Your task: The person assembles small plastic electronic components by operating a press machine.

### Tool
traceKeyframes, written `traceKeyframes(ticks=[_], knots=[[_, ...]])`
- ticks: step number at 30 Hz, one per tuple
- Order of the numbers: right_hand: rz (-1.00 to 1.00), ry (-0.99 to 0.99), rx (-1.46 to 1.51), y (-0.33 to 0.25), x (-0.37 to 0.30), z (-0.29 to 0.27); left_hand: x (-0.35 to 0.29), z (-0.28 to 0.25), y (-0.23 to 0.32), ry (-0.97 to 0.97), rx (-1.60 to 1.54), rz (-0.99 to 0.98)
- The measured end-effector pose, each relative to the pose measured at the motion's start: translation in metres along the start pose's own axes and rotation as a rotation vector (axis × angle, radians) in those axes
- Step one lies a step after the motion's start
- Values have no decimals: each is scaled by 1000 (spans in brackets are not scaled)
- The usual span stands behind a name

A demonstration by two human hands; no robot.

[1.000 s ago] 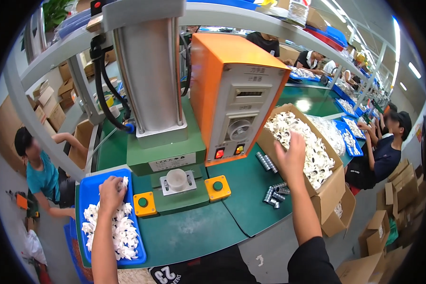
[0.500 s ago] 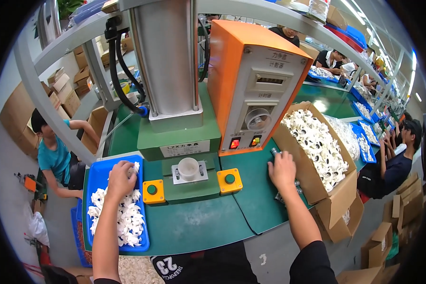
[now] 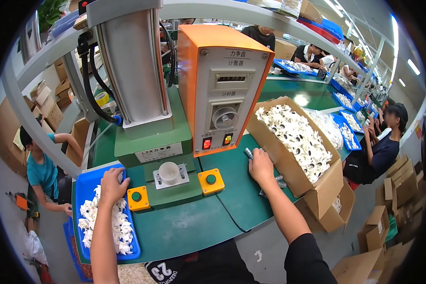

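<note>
My left hand is over the far right part of a blue tray that holds a heap of white petal-shaped plastic parts. Its fingers are curled, with a bit of a white plastic part showing at the fingertips. To the right, my right hand rests on the green table, its fingers closed on a small metal cylinder. More shiny metal pieces lie beside that wrist. Between the hands stands a press with a whitish round cup on its metal plate.
Yellow boxes with green buttons, one left and one right, flank the press base. Behind is an orange control box. A cardboard box of white parts stands right. A black cable crosses the table. Other people work on both sides.
The whole view has shifted, so the scene sits further left. My left hand has moved slightly toward the tray's right edge. My right hand stays by the metal pieces.
</note>
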State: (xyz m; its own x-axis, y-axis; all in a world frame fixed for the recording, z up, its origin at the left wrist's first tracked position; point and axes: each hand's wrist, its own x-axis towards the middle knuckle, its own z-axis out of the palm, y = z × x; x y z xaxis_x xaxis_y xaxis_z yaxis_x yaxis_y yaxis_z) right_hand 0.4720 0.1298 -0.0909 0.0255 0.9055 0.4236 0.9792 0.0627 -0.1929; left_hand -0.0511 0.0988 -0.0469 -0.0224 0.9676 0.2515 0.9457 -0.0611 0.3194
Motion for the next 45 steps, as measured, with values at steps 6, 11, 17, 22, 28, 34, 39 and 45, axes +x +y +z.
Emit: traceKeyframes(ticks=[6, 11, 17, 22, 28, 34, 39, 45], knots=[[-41, 36, 117, 7, 0, -12, 4, 6, 4, -11, -65, -17], [-47, -38, 302, -10, 0, -46, -2, 6, 0, 23, -31, -1], [116, -141, 439, 4, -4, -50, -11, -10, 16, 101, 80, -21], [26, -140, 368, 16, -12, -56, -30, -39, 68, 314, 118, 112], [23, -358, 261, 11, -4, -61, -57, -34, 176, 147, -116, 496], [27, -307, 381, 24, -11, -56, -28, -2, 251, -52, -248, 628], [42, -118, 448, 8, -22, -73, 33, 77, 293, -163, -144, 644], [244, 57, 706, -9, -51, -98, 63, 137, 353, -277, -46, 648]])
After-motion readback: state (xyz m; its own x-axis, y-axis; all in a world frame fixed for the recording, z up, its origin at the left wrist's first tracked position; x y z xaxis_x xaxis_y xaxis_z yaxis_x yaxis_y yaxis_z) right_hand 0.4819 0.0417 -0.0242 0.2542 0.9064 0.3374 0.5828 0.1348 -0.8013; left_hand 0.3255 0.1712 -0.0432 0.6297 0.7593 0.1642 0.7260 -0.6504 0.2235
